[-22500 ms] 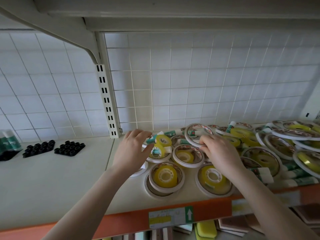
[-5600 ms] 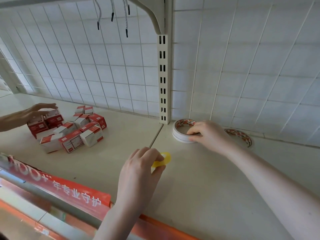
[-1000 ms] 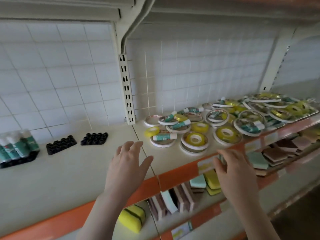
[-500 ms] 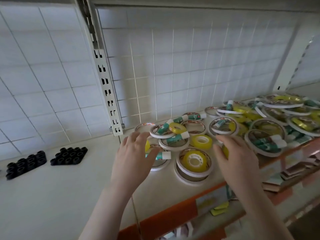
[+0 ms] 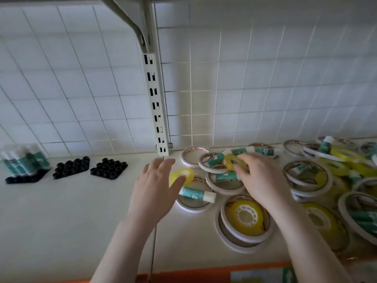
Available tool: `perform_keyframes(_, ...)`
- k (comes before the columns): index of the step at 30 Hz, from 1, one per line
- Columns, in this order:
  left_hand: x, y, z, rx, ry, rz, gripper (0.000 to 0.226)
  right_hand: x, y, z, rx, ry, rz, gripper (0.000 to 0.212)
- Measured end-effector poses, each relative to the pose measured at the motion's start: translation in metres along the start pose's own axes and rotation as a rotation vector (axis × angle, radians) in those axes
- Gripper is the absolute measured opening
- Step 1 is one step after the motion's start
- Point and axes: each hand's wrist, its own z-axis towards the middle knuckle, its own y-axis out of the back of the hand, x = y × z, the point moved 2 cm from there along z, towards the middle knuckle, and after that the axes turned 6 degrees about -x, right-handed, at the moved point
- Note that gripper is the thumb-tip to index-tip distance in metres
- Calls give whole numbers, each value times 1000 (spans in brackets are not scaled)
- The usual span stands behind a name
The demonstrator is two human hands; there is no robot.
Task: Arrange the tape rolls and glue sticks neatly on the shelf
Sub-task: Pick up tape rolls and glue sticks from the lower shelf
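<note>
Both hands have reached the tape rolls; labels unreadable.

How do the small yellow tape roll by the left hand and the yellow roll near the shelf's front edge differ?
The small yellow roll lies on a white ring's edge, the left hand's thumb against it. The front yellow roll is larger, shows a white spoked core, sits inside stacked white rings, and no hand touches it. Both are translucent yellow and lie flat.

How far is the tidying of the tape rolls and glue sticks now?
Hardly started. Done: only a pack of glue sticks stands at far left. In hand: left hand reaches a yellow roll; right hand touches another. Left: the mixed pile.
</note>
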Motion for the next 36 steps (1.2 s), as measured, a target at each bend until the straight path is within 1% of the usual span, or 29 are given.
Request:
perform_keyframes(4,3,0,-2,-6,34,18,51,6,-13,17,112,12,12,42)
perform_keyframes(7,7,0,-2,-11,50,37,52,9,-21,22,144,-26,7,43)
perform_keyframes(11,7,-2,-1,23,61,65,50,9,-23,22,119,-77,14,46)
perform_keyframes(15,1,-4,4,74,64,75,48,10,-18,23,47,-80,50,42)
perform_keyframes(18,-4,-9,11,126,49,101,48,8,-12,22,26,-81,90,44)
perform_keyframes(24,-10,-26,16,211,65,165,44,0,3,12,67,-79,106,50)
perform_keyframes(29,-10,-33,19,188,111,152,43,-8,10,3,83,-94,169,59)
perform_keyframes(33,-10,-35,22,169,148,151,49,-13,12,-6,63,-65,202,59)
perform_keyframes(36,-9,-34,23,126,187,119,52,-16,12,-11,55,-44,208,59)
